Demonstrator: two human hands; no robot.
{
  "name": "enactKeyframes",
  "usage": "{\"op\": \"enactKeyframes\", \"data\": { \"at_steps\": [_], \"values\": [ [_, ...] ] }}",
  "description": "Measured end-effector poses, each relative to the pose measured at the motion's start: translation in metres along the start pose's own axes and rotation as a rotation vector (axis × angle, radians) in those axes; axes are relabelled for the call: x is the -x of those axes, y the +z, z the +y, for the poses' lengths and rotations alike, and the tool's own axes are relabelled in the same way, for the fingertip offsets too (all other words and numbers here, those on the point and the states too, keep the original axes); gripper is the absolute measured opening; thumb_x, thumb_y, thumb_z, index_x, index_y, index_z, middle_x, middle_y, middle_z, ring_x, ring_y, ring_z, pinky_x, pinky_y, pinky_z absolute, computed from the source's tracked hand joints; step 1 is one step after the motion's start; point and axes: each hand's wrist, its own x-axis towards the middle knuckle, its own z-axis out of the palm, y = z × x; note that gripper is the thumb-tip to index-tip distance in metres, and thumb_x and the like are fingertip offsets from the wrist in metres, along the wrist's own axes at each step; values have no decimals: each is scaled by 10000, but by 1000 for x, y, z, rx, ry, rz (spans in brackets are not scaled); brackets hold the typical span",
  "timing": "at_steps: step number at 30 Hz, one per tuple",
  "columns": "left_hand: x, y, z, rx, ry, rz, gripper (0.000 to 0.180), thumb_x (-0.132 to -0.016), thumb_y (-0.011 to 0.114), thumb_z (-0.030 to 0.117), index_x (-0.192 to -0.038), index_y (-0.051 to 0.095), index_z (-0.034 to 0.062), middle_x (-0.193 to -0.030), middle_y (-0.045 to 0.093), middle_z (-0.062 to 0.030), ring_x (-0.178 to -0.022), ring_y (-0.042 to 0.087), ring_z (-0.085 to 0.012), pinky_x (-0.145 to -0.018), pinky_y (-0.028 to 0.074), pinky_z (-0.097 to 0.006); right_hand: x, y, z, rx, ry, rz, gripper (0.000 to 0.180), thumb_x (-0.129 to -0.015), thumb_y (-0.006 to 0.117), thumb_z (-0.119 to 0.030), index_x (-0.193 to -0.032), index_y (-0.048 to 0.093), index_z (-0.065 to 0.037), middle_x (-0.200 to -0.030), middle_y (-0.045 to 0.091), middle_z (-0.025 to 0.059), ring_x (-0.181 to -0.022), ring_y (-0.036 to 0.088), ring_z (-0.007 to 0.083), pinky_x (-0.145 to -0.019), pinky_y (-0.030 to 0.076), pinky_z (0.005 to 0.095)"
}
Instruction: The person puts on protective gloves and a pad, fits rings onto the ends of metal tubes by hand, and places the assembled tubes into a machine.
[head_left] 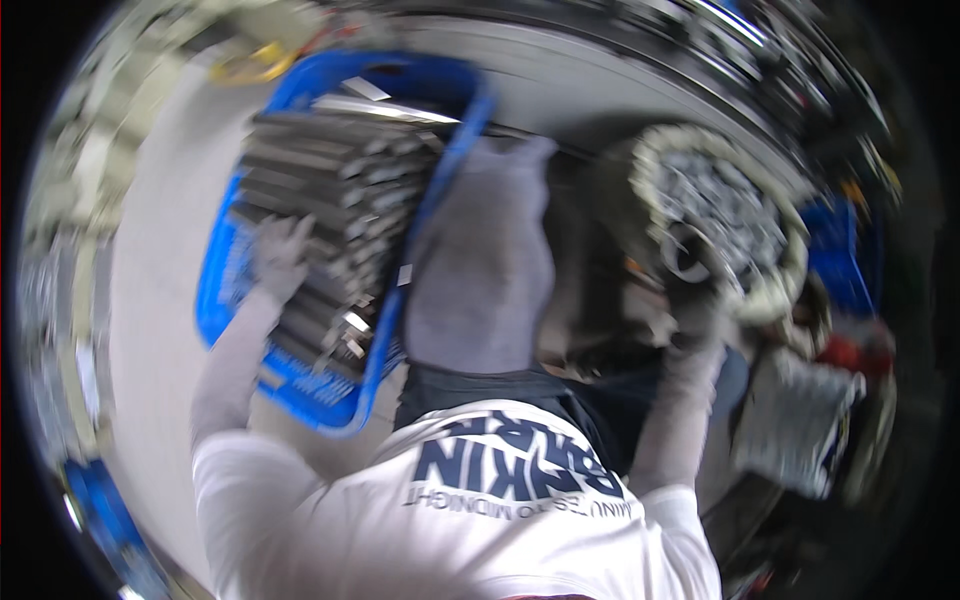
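Observation:
My left hand, fingers spread, rests on grey metal bars stacked in a blue plastic basket. The bars lie side by side, with their ends facing the basket's right side. My right hand is at the near left edge of a pale sack filled with small silvery metal pieces. A round piece with a shiny rim is in that hand, its fingers dark and blurred around it. Whether the piece is a ring or a tube end is too smeared to tell.
A grey cloth-covered shape stands between basket and sack. A wrapped silvery bundle and a blue bin are on the right. Machinery lines the far side. Pale stacks stand along the left, and yellow tape lies beyond the basket.

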Motion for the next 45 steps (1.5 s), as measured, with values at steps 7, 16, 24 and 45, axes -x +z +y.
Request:
{"op": "enactKeyframes", "data": {
  "at_steps": [7,16,24,45],
  "values": [
    [-117,-122,111,411,102,204,647,-630,800,53,-1251,619,39,-1285,635,-214,-1195,617,-434,-1031,502,-487,-8,26,-1,-864,465,-61,651,-1098,414,-596,-1289,636,-15,-1020,729,164,-839,697,276,-877,568,456],
    [-206,-126,309,516,482,-118,580,-712,782,254,-1230,615,55,-1018,664,-150,-943,665,-358,-817,523,-473,13,41,0,439,-152,0,291,-869,643,38,-1152,693,-8,-1011,741,120,-950,741,249,-868,581,359],
    [-218,-117,327,433,480,-241,514,-729,798,293,-1140,585,69,-963,653,-121,-946,667,-324,-829,522,-457,14,45,5,343,-353,135,227,-983,555,-88,-1106,725,0,-989,743,135,-925,742,209,-845,571,313],
    [-168,-103,311,1689,-13,-469,506,-969,725,271,-1370,589,-5,-1372,610,-134,-1257,620,-321,-1107,483,-512,1,-19,14,587,-452,318,310,-869,749,-112,-1152,684,-3,-1058,744,175,-951,728,293,-869,573,374]
  ]
}}
